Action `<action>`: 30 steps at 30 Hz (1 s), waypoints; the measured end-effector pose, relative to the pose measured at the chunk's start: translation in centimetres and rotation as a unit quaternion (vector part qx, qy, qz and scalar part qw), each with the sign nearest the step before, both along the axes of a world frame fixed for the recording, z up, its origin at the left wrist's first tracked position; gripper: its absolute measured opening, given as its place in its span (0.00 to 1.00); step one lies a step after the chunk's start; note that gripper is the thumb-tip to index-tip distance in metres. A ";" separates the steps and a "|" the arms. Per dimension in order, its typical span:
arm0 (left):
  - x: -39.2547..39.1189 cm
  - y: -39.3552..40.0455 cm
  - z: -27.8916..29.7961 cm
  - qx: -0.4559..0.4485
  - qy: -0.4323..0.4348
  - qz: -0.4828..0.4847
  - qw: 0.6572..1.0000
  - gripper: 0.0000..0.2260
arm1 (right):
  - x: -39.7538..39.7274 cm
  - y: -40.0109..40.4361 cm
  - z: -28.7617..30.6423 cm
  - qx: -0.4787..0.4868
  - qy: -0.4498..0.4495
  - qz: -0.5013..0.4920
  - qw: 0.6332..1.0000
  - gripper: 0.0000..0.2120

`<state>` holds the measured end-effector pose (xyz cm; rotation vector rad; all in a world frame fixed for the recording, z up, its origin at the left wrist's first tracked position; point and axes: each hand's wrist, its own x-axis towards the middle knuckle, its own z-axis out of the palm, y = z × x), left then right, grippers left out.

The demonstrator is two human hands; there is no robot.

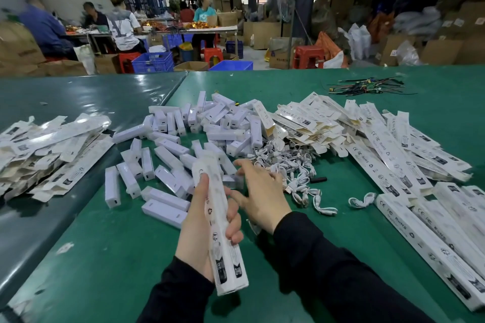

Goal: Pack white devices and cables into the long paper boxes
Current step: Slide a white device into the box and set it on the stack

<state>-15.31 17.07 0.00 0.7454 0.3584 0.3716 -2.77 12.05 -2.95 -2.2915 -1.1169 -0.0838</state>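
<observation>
My left hand [202,220] grips a long white paper box [223,231] that points away from me over the green table. My right hand [259,191] is stretched out with spread fingers over the devices just right of the box's far end; whether it touches one is hidden. A heap of white block-shaped devices [189,139] covers the table's middle. Small coiled white cables [296,173] lie to the right of my right hand. Flat long paper boxes [367,134] are piled at the right, and closed ones [433,238] lie at the near right.
Another pile of flat boxes [44,152] lies at the left on the darker table section [78,97]. A bundle of dark wires [364,86] sits at the far right. A small black piece [319,179] lies by the cables. People work at tables far behind.
</observation>
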 end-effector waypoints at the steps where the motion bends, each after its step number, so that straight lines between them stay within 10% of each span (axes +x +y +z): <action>1: 0.0 0.0 0.0 -0.009 -0.004 -0.009 1.000 0.21 | 0.1 0.3 0.0 -0.001 -0.012 -0.006 1.000 0.22; 7: -0.1 0.2 -0.3 -0.041 -0.011 -0.029 0.999 0.23 | 0.7 -1.5 0.6 -0.090 -0.033 -0.014 0.995 0.11; 12: 0.0 0.0 -0.7 -0.033 -0.004 -0.032 0.999 0.22 | 0.6 -6.3 2.8 0.135 0.164 -0.009 0.977 0.04; 18: 0.1 -0.8 -0.7 0.055 0.031 -0.055 0.997 0.22 | 1.2 -12.1 4.0 0.414 0.445 -0.060 0.792 0.14; 24: 0.2 -1.5 -1.2 0.133 0.033 -0.111 0.984 0.25 | 1.6 -12.6 4.0 0.497 0.621 0.024 0.606 0.18; 30: 0.3 -1.4 -1.8 0.123 0.001 -0.235 0.964 0.19 | 1.4 -12.8 4.2 0.439 0.610 0.060 0.657 0.21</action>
